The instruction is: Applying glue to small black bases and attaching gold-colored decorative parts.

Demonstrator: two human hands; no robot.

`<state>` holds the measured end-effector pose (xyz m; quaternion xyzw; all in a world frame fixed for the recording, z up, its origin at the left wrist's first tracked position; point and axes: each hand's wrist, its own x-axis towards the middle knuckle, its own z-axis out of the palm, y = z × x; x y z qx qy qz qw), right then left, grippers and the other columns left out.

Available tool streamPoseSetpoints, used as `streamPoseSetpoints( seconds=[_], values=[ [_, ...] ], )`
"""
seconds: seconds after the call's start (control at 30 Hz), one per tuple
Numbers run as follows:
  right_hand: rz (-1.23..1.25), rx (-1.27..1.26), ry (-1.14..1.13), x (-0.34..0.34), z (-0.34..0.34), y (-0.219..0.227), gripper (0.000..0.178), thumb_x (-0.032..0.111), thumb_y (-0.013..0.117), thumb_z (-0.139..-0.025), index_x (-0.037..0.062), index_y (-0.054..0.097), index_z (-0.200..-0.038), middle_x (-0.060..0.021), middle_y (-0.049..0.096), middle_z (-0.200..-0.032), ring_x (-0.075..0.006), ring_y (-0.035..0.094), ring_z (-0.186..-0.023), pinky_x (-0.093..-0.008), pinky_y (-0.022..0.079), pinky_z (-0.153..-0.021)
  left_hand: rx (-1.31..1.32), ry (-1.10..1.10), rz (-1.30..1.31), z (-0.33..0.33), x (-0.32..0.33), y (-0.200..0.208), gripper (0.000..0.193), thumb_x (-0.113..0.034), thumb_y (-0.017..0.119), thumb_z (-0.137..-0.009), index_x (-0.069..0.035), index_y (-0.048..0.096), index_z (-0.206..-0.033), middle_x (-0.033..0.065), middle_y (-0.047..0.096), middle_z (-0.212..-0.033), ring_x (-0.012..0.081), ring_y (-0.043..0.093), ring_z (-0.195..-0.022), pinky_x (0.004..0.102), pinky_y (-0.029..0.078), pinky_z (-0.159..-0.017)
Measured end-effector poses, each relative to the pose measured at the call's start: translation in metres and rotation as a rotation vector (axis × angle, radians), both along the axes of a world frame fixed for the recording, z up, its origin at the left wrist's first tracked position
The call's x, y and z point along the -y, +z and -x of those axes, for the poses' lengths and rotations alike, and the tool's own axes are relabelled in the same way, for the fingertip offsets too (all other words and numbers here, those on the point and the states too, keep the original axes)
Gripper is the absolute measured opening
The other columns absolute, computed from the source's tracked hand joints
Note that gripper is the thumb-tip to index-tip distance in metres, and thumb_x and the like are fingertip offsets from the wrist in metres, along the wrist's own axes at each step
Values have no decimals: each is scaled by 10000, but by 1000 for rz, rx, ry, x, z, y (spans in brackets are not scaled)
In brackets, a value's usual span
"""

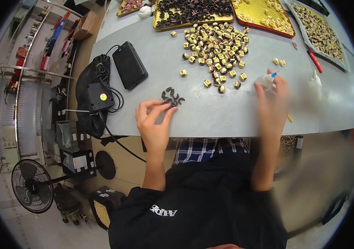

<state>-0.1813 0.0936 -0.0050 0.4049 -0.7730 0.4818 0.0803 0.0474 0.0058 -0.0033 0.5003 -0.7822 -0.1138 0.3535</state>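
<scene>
My left hand (154, 122) is at a small pile of black curved pieces (169, 94) on the grey table, thumb and fingertips pinched together over one piece at its near edge. My right hand (273, 101), blurred by motion, grips a small translucent squeeze bottle (264, 81) with a blue needle tip, pointing up and away. Between and beyond my hands spreads a heap of small cream-and-dark blocky pieces (216, 47), several lying loose at its near side. Two cream pieces (279, 62) sit apart beyond my right hand.
Along the far side stand a yellow tray of black pieces (157, 21), a tray of cream pieces (264, 31) and a tray of mixed pieces (338, 62). A black power bank (130, 65) and cables lie at left. A red marker (314, 61) rests at right.
</scene>
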Motion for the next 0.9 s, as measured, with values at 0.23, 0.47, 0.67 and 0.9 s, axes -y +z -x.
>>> streamPoseSetpoints(
  seconds=[0.23,0.47,0.67,0.9],
  values=[
    [1,263,29,2,1,-2,269,48,627,-779,-25,546,-1026,-101,616,-989,-193,566,-827,-303,433,-760,-139,-87,73,1,4,-4,173,-13,741,-615,-17,652,-763,54,615,-831,203,558,-770,293,450,-665],
    [76,290,76,2,-3,-5,242,45,595,-804,-26,540,-1029,-95,610,-1035,-163,566,-822,-277,431,-757,-353,-161,-3,2,10,-7,144,29,722,-649,16,636,-764,91,648,-810,175,620,-731,249,484,-654],
    [137,286,121,-2,-1,-8,247,57,546,-852,-16,519,-1086,-87,596,-1017,-144,572,-842,-247,429,-748,-463,-239,-151,2,11,-7,144,49,706,-670,18,620,-782,96,649,-835,165,632,-748,250,508,-674],
    [313,498,241,-4,-5,-6,337,47,504,-887,-22,424,-1207,-128,573,-1019,-154,584,-883,-237,446,-747,-845,-513,-445,22,11,10,177,104,657,-708,24,563,-833,141,605,-902,192,619,-794,277,518,-700]
  ],
)
